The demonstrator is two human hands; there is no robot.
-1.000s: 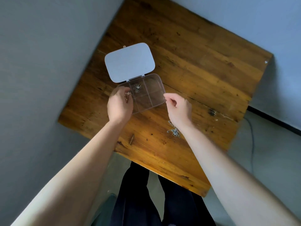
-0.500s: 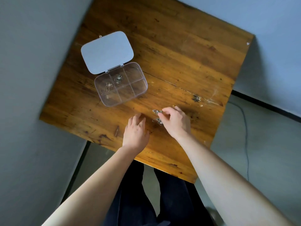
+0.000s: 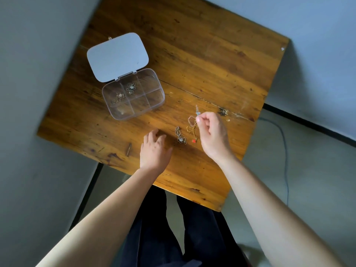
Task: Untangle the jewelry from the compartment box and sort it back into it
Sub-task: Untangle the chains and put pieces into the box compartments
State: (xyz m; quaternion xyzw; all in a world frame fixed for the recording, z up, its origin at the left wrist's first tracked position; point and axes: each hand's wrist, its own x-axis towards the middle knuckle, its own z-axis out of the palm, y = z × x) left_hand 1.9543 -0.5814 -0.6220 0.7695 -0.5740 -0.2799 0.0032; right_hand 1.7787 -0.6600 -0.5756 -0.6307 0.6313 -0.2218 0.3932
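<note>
A clear compartment box (image 3: pixel 154 105) lies open on the wooden table (image 3: pixel 202 60), its white lid (image 3: pixel 117 56) folded back. Two small silver pieces (image 3: pixel 131 88) rest in separate compartments. My right hand (image 3: pixel 212 132) pinches a thin pinkish chain (image 3: pixel 192 120) with a small blue charm, lifted just off the table. A gold chain with a red bead (image 3: pixel 193 134) and a silver chain with a pendant (image 3: pixel 180 136) lie beside it. My left hand (image 3: pixel 155 149) rests flat on the table, fingers apart, left of the silver chain.
The table's near edge (image 3: pixel 173 189) runs just behind my wrists. My dark trousers (image 3: pixel 163 228) show below it. A thin cable (image 3: pixel 285 151) trails on the grey floor at right. Grey walls close in on the left and far sides.
My left hand left the box and came down to the table's near side. My right hand drew one chain up out of the pile, leaving two others spread apart.
</note>
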